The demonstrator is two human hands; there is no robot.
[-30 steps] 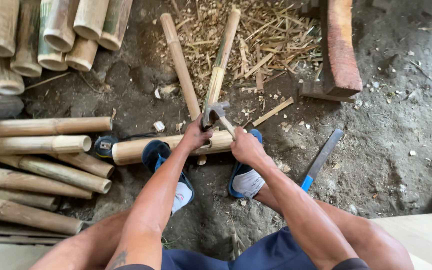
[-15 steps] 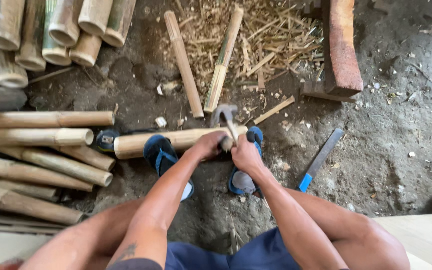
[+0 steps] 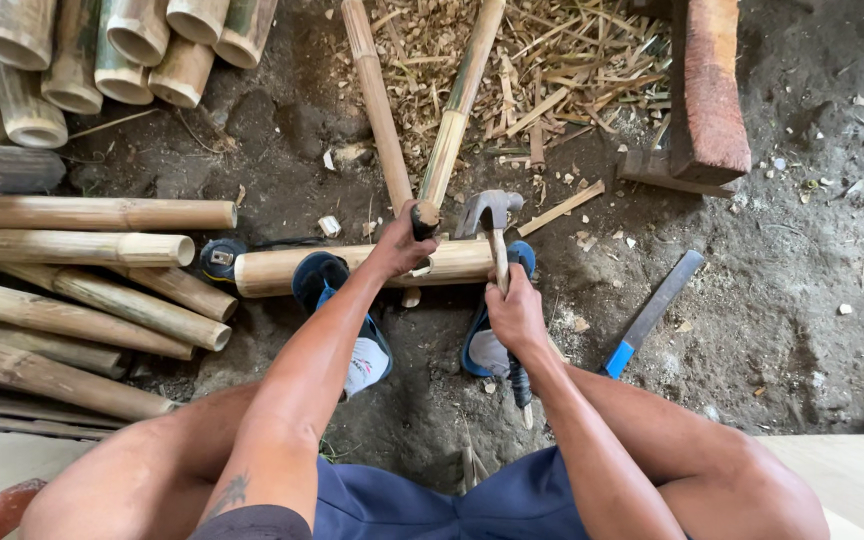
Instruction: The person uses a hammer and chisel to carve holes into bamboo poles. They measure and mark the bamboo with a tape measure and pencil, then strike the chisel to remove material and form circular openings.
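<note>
Up comes the steel-headed claw hammer (image 3: 490,212) from where it sat half a second back, its head now raised just above the pale round bamboo pole (image 3: 352,266) lying crosswise on the dirt floor (image 3: 802,330). Right hand (image 3: 517,315) has its fingers wrapped tight round the wooden hammer handle, low on the shaft. Left hand (image 3: 400,246) rests on top of the pole, fingers closed on a small dark tool (image 3: 420,222) stood upright against it; what kind of tool I cannot tell. Both feet in blue sandals (image 3: 332,290) pin the pole from the near side. Left edge is crowded: a stack of long bamboo poles (image 3: 72,290) runs in from the side, with a bundle of cut bamboo tubes (image 3: 102,55) showing hollow open ends in the top corner. Two slim split bamboo lengths (image 3: 377,100) lean away toward a heap of shavings (image 3: 542,70). To the right, a flat blade with a blue handle (image 3: 652,312) lies well apart on bare ground, beyond it open dirt.
</note>
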